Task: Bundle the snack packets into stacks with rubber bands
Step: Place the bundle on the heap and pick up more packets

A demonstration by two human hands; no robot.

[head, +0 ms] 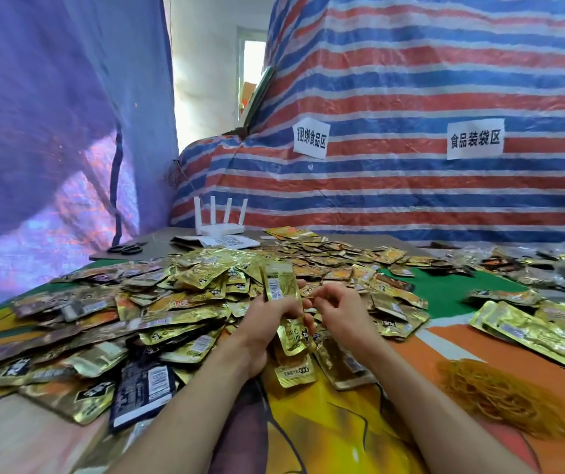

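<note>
Left hand (267, 325): curled round our stack (279, 285).
Right hand (342, 313): pinched at the tips; holding anything or not, we cannot tell.
Risk: our grip loosens, the slick stack fans out.

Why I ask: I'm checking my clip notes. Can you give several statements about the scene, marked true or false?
1. The left hand grips a stack of packets. True.
2. The pile of rubber bands lies on the person's left. False: on the right.
3. The router has two antennas. False: four.
4. The scissors lie left of the router. True.
5. The right hand rests flat on the table. False: it is raised, pinching a rubber band.
</note>
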